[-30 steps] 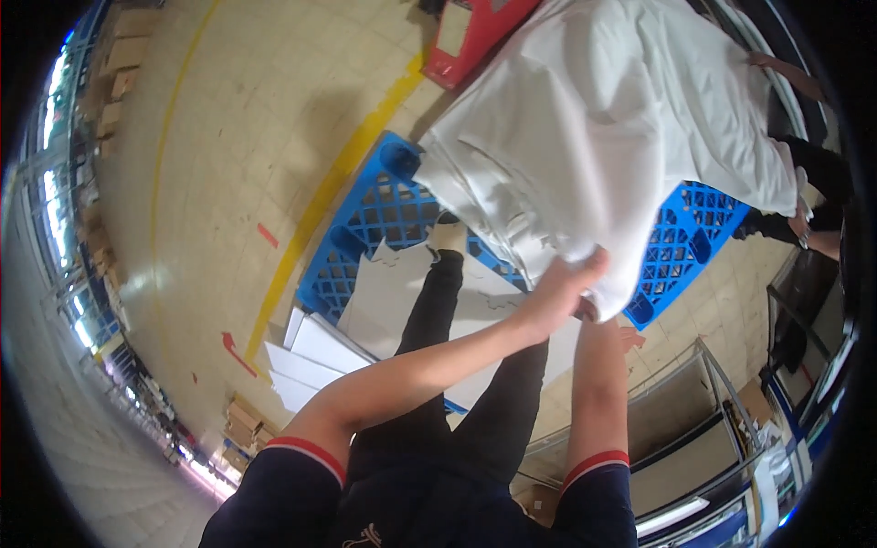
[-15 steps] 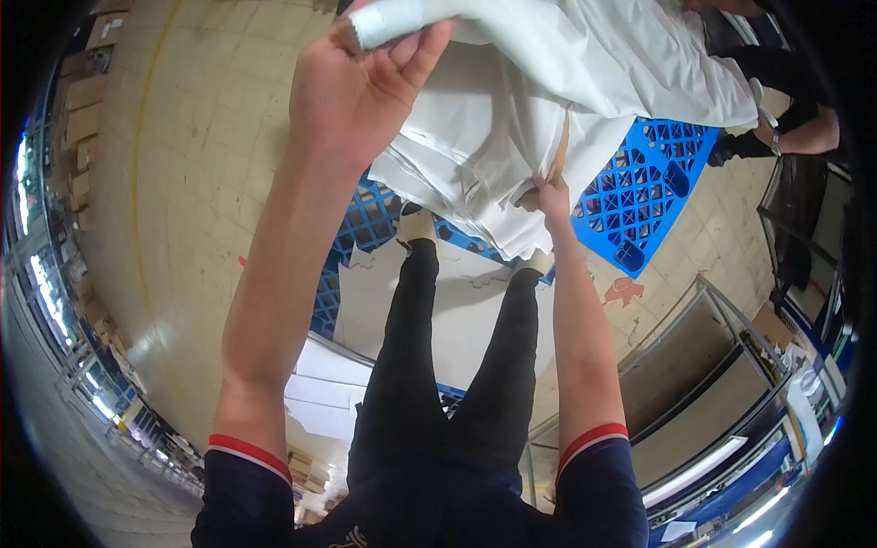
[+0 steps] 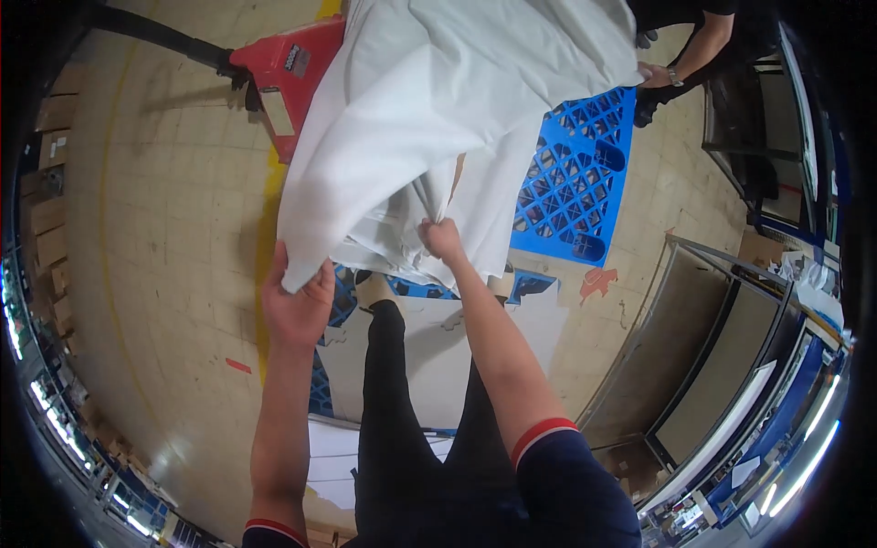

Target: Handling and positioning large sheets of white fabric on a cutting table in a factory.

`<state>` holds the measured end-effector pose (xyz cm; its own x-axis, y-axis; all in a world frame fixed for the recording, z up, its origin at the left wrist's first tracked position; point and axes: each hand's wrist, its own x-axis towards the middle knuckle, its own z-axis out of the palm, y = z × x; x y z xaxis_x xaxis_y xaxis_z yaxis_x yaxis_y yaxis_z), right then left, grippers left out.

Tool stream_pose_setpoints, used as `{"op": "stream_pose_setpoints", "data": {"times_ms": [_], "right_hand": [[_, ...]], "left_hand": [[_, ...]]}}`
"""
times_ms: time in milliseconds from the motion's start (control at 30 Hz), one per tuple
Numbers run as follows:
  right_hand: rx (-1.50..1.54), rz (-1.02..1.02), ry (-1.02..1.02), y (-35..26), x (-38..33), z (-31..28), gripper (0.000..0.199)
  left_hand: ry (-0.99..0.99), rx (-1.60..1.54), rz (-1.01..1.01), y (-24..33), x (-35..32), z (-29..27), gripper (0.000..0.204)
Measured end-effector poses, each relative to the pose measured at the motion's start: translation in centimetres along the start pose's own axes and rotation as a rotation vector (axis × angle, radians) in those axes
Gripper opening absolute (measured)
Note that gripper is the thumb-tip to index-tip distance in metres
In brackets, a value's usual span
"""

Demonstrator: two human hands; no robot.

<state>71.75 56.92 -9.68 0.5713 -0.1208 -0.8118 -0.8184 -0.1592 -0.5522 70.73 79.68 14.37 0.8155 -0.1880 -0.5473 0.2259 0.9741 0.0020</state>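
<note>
A large sheet of white fabric [image 3: 429, 82] lies in loose folds over a stack of the same white material on a blue plastic pallet [image 3: 571, 173]. At the sheet's near left corner my left hand [image 3: 299, 306] is closed on the fabric, its fingers and thumb on either side of the edge. My right hand [image 3: 442, 239] grips a bunched fold of the fabric in a fist, above the near side of the stack. A co-worker's hand [image 3: 654, 75], with a watch at the wrist, touches the far right edge of the sheet.
A red pallet jack [image 3: 294, 78] with a black handle stands at the far left of the stack. Grey-white cardboard [image 3: 429, 352] lies under my legs. Metal-framed racks [image 3: 713, 356] stand at the right. Cardboard boxes [image 3: 50, 215] line the left side.
My left hand has come down from high up, bringing the fabric's corner low at the left. My right hand keeps its grip. The view has shifted, and the red pallet jack now shows.
</note>
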Motion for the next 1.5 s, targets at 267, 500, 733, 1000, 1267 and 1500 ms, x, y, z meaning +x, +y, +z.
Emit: {"op": "stream_pose_setpoints", "data": {"times_ms": [267, 500, 733, 1000, 1267, 1500], "right_hand": [[0.013, -0.152, 0.020, 0.1, -4.3, -0.8, 0.035], [0.127, -0.081, -0.050, 2.2, -6.9, -1.7, 0.037], [0.016, -0.091, -0.033, 11.2, -13.2, -5.9, 0.039], [0.228, 0.247, -0.164, 14.1, -28.4, -14.7, 0.037], [0.239, 0.235, -0.091, 15.5, -30.3, -13.4, 0.038], [0.375, 0.209, -0.007, 11.3, -28.3, -11.2, 0.034]], "left_hand": [[0.082, 0.016, 0.015, 1.0, -1.5, 0.8, 0.031], [0.073, 0.123, 0.033, 1.2, -2.0, 7.4, 0.033], [-0.082, 0.306, 0.234, 6.2, -2.8, 15.3, 0.036], [-0.100, 0.193, 0.241, 11.9, -8.9, 15.9, 0.036], [0.024, 0.471, 0.183, 3.5, -15.1, 15.3, 0.031], [0.125, 0.526, 0.084, -6.2, -16.5, 15.8, 0.031]]}}
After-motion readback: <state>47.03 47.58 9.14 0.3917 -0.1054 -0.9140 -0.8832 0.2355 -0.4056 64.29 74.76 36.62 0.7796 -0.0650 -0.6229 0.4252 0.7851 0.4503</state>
